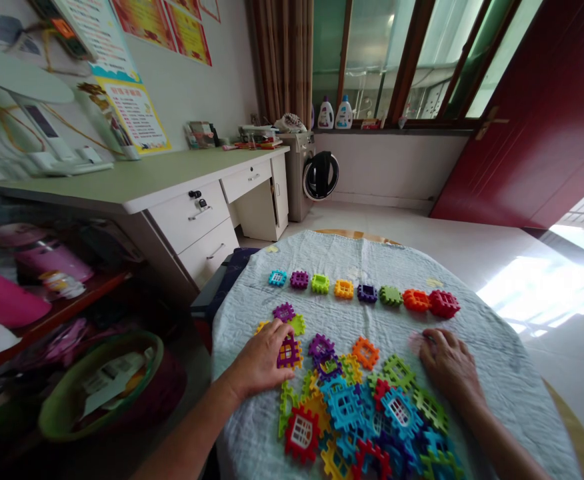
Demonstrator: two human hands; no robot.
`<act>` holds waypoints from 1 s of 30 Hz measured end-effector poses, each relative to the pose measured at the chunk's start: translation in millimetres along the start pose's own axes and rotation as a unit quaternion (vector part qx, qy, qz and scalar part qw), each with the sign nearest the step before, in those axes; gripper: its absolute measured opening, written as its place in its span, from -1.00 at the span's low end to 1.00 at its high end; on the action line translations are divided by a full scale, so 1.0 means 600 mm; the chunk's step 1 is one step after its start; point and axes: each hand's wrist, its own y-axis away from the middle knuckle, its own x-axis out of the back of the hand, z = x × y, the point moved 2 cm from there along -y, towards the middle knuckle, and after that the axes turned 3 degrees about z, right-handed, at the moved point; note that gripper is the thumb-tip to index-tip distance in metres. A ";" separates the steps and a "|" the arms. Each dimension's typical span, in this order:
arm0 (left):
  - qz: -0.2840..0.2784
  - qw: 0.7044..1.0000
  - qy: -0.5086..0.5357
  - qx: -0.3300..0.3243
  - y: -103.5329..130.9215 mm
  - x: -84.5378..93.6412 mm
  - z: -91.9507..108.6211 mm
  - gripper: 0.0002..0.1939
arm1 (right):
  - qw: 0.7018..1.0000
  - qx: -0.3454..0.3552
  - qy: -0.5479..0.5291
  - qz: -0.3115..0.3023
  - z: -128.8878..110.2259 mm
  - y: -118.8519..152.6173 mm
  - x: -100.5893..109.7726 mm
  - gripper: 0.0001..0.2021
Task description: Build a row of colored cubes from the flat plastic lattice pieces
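My left hand (266, 355) is closed at the left of the table, thumb and fingers around the edges of a purple waffle block (289, 353). Another purple block (284, 311) and a lime-green block (297, 325) lie just beyond its fingers. My right hand (451, 363) rests palm down on the cloth at the right, fingers stretched out, with no block in it. Between the hands spreads a loose pile of notched plastic blocks (346, 405) in several colours. Farther back, blocks stand in a line, from a light-blue block (277, 277) to a red stack (444, 303).
A pale blue cloth (502, 387) covers the round table. To the left are a desk (172, 175) with drawers, a shelf and a green-rimmed basket (52, 417). A washing machine (299, 177) with its door ajar stands behind, and a red door (502, 133) at right.
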 end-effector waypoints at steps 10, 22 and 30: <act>-0.025 0.999 0.042 0.009 0.001 -0.022 0.000 -0.39 | 1.000 0.003 0.004 0.002 -0.003 -0.001 0.002 -0.65; 0.005 0.999 0.031 -0.012 0.000 -0.013 0.023 -0.50 | 1.000 0.009 -0.006 0.008 -0.006 -0.002 0.006 -0.68; 0.051 0.990 0.126 0.031 0.001 0.008 0.020 -0.59 | 1.000 0.004 0.006 0.003 -0.006 -0.001 0.006 -0.66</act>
